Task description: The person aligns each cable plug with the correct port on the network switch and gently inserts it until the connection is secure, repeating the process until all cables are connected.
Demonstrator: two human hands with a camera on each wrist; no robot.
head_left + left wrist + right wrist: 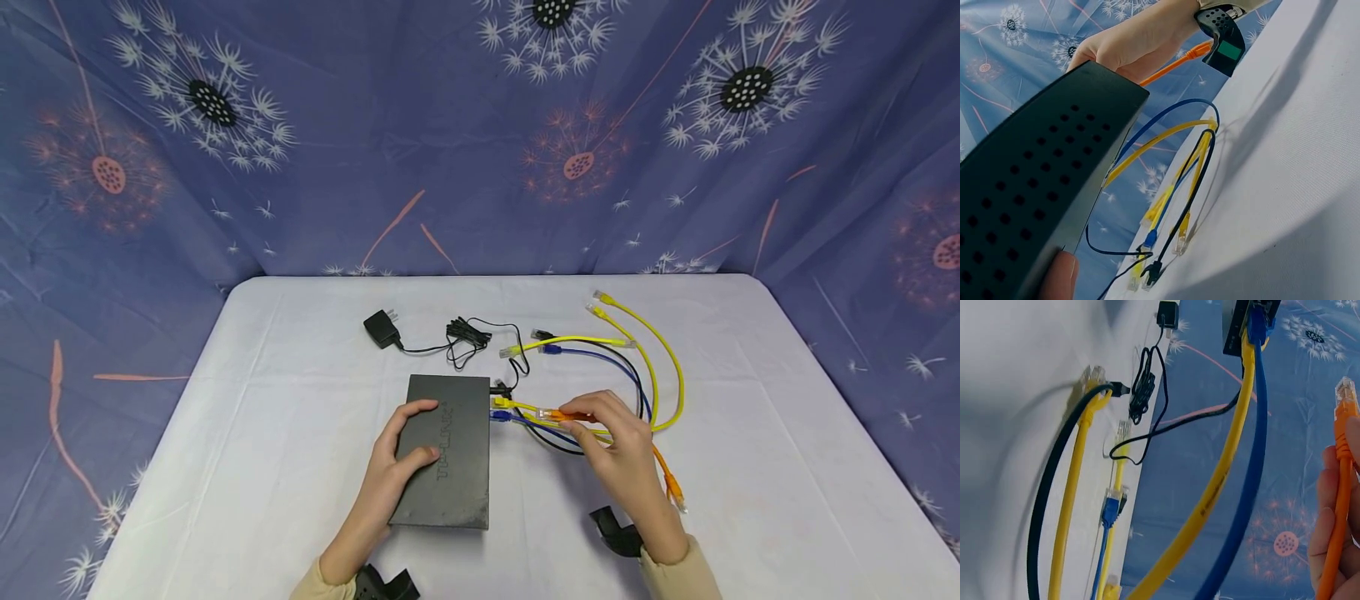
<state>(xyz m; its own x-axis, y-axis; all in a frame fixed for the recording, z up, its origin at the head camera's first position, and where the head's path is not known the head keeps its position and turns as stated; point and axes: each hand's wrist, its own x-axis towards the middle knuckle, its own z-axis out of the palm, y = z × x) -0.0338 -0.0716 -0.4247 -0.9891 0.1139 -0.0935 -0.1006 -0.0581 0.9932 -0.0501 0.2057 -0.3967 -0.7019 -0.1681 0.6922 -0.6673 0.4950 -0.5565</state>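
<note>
A dark grey TP-LINK network switch (465,483) is gripped by my left hand (388,477), its thumb and a finger lying over the top face. In the left wrist view the switch's vented side (1029,181) faces the camera, tilted above the table. On its right side sit a yellow plug (504,402), a blue plug (501,415) and a black power lead (500,389). My right hand (618,446) pinches an orange network cable (1341,425) just behind its clear connector, close to the switch but apart from it. The cable's other end (672,487) hangs beyond the wrist.
Behind the switch lie a black power adapter (382,329) and its bundled cord (467,333). Loose yellow (678,367), blue (553,350) and black (542,335) cable ends spread at the back right of the white table (247,433). A patterned blue cloth (420,125) hangs behind.
</note>
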